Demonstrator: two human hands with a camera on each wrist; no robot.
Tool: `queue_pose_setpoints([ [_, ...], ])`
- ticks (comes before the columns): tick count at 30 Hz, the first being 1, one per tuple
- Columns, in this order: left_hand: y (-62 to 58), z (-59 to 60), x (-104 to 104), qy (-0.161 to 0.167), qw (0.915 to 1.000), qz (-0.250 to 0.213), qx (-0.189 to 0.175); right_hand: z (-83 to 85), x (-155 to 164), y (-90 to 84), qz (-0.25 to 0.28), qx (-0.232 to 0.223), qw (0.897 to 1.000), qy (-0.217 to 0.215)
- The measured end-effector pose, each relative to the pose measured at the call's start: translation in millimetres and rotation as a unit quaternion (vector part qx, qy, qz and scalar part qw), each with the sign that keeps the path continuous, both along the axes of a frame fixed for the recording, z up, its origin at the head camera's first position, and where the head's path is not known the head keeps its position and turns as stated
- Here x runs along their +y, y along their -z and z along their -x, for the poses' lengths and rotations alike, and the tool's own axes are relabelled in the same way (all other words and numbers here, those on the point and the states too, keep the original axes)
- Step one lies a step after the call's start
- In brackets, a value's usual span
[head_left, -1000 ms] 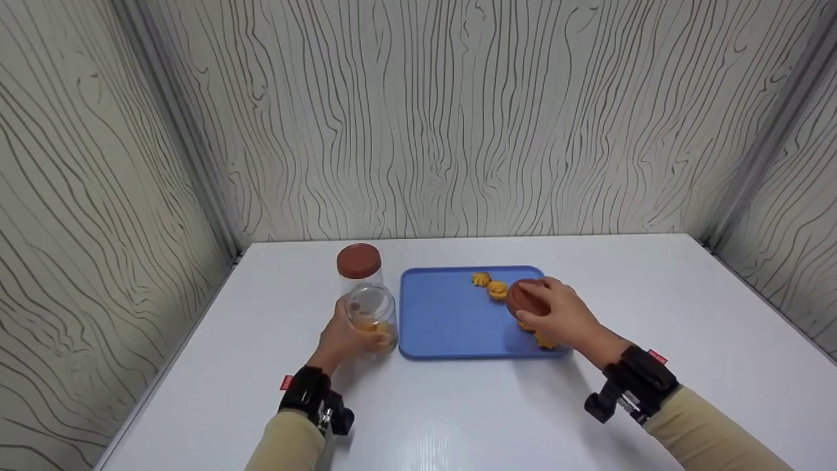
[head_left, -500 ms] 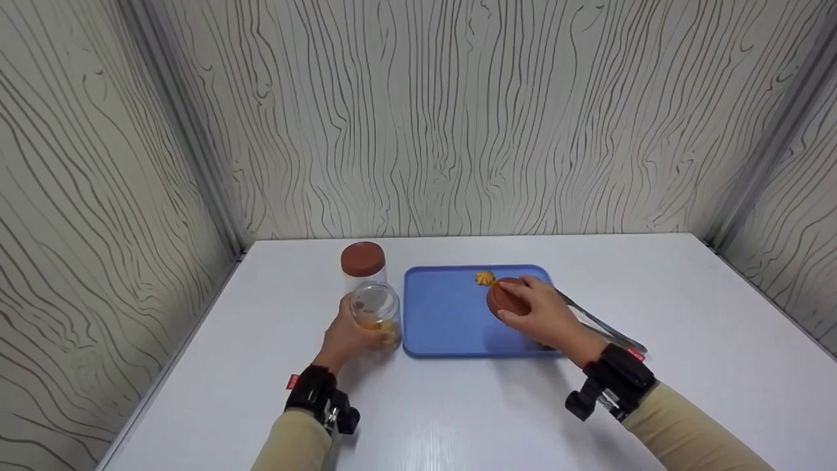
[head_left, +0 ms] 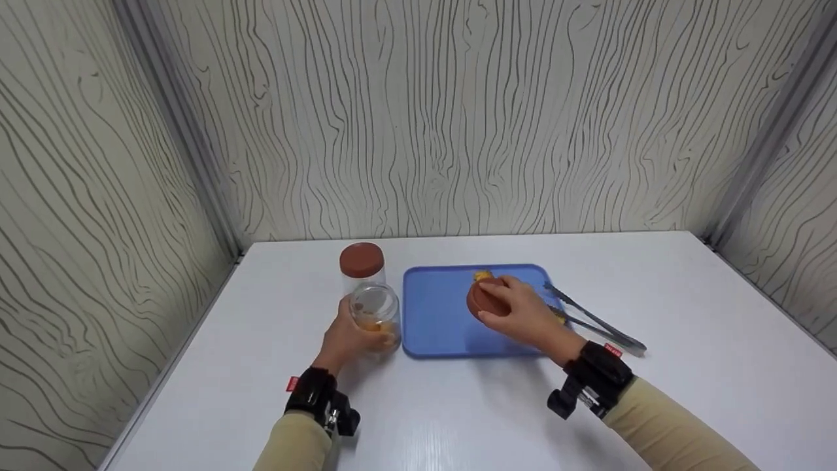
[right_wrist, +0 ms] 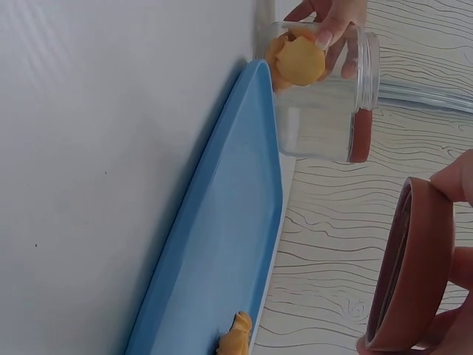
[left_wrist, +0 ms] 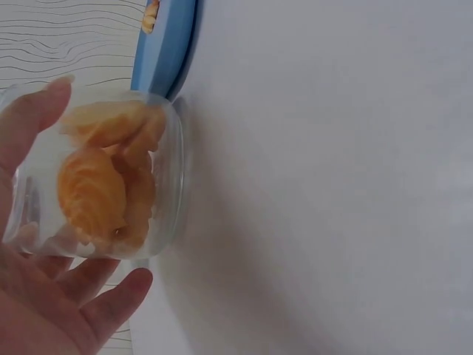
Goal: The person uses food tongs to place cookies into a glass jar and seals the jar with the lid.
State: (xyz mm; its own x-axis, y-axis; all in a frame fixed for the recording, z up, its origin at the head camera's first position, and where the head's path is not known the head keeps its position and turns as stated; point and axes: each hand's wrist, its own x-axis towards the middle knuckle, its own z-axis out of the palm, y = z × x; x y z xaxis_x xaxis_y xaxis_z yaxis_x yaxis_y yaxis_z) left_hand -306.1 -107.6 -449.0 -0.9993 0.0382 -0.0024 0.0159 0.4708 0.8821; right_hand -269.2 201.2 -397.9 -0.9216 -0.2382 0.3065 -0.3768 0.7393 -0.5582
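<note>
My left hand (head_left: 346, 337) grips a clear, lidless jar (head_left: 376, 307) on the table at the left of the tray. Several golden pastries (left_wrist: 100, 185) lie in the bottom of that jar. My right hand (head_left: 526, 317) holds a reddish-brown screw lid (head_left: 485, 302) by its edge over the blue tray (head_left: 435, 314). In the right wrist view the lid (right_wrist: 414, 266) is tilted, with fingers round its rim. Behind the left hand's jar stands a second clear jar with a reddish-brown lid (head_left: 361, 260) on it.
A pastry (head_left: 483, 275) at the tray's back edge is partly hidden by the right hand. Metal tongs (head_left: 598, 324) lie over the tray's right edge and onto the white table (head_left: 686, 366). A wood-grain panel (head_left: 418, 118) rises behind the table.
My right hand has carried the lid leftward across the tray toward the jar, bringing the tongs into sight. My left hand stays round the jar in about the same place.
</note>
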Motion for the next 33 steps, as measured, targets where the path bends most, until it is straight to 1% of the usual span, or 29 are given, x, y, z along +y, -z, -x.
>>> queue_pose_setpoints([
  [6, -1.2, 1.3, -0.2, 0.0, 0.9999, -0.002, -0.013, 1.1, -13.0, -1.8, 0.004, -0.014, 1.0, -0.004],
  [9, -1.0, 1.8, 0.2, 0.001, 1.0, -0.004, -0.008, 2.4, -19.7, -2.7, 0.007, -0.02, 1.0, -0.008],
  [16, 1.6, 2.0, 1.3, 0.005, 0.9999, -0.003, 0.009, 6.0, -33.2, -4.1, -0.001, 0.009, 1.0, -0.009],
  [20, 3.2, 1.1, 0.7, 0.003, 0.9997, 0.004, 0.023, 6.7, -39.6, -3.7, 0.01, 0.002, 1.0, -0.017],
  [22, 4.1, 0.7, 0.0, 0.001, 0.9997, 0.004, 0.024, 6.6, -42.8, -3.4, 0.015, -0.005, 1.0, -0.023],
  [33, 5.1, 3.7, -2.5, -0.003, 0.9999, -0.008, 0.007, 9.3, -58.8, -3.4, 0.003, -0.005, 1.0, -0.017],
])
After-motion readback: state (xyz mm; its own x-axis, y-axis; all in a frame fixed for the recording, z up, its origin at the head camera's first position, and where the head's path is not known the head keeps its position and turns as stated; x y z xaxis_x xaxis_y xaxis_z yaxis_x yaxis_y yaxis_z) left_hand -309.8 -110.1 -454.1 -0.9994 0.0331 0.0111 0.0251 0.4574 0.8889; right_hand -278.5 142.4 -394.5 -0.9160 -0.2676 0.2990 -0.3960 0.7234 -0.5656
